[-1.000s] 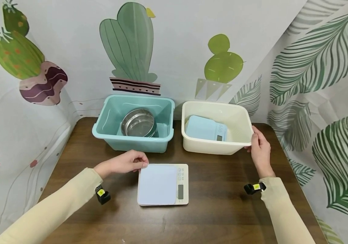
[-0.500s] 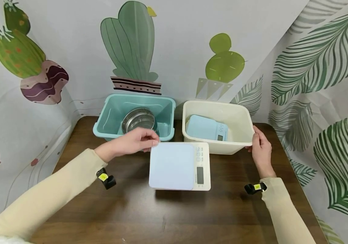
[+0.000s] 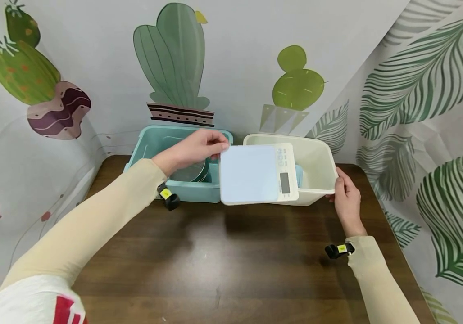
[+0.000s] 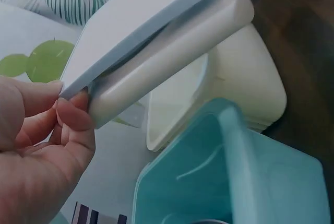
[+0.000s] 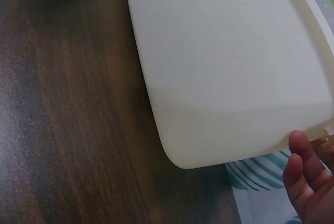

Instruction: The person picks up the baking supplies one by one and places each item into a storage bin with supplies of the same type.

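Note:
My left hand pinches the corner of a cream kitchen scale with a pale platform, buttons and a small display. The scale is raised off the table and overlaps the front left of the cream bin in the head view. In the left wrist view, thumb and fingers grip the scale's edge above the bins. My right hand grips the right rim of the cream bin. Inside that bin a light blue scale shows only a sliver; the held scale hides the rest.
A teal bin stands left of the cream one, with round metal sieves in it, partly behind my left arm. Both bins sit at the back of the brown wooden table, against a cloth printed with cacti.
My left hand has lifted the cream scale off the table and carried it up and to the right, toward the cream bin. My right hand has stayed on the bin's rim.

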The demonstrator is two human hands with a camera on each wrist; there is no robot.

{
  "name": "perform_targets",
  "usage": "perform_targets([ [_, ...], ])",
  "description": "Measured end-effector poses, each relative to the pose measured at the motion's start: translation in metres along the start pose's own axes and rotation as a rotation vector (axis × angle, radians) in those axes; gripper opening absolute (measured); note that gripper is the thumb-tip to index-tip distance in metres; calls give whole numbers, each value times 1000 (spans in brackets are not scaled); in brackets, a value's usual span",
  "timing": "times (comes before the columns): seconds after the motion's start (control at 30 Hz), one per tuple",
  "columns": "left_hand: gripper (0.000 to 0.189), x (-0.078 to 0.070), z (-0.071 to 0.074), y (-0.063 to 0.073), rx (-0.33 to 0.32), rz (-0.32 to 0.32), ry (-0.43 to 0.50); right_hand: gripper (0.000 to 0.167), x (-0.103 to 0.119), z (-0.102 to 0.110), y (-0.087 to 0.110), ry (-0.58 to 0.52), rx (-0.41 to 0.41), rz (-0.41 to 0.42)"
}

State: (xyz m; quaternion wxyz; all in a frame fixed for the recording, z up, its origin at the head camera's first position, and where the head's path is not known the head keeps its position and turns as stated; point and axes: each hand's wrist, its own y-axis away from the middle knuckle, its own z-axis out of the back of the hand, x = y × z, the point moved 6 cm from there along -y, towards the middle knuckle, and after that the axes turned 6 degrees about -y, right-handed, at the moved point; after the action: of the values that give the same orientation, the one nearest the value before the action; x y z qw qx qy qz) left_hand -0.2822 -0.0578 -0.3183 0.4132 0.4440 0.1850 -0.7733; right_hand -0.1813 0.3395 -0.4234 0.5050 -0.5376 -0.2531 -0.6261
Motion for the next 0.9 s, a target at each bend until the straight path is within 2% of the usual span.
perform_targets([
  [0.17, 23, -5, 0, -29, -40, 6, -9, 43, -8, 2, -1, -1, 7, -7],
  [0.43, 24, -14, -9, -70, -66, 23, 2, 42, -11, 5, -1, 24, -8, -2],
  [0.73, 26, -21, -25, -102, -78, 22, -30, 43, -12, 3, -3, 24, 1, -15],
  [0.9, 25, -20, -35, -119, -93, 3, -55, 43, -31, 2, -13, 29, -14, -3],
])
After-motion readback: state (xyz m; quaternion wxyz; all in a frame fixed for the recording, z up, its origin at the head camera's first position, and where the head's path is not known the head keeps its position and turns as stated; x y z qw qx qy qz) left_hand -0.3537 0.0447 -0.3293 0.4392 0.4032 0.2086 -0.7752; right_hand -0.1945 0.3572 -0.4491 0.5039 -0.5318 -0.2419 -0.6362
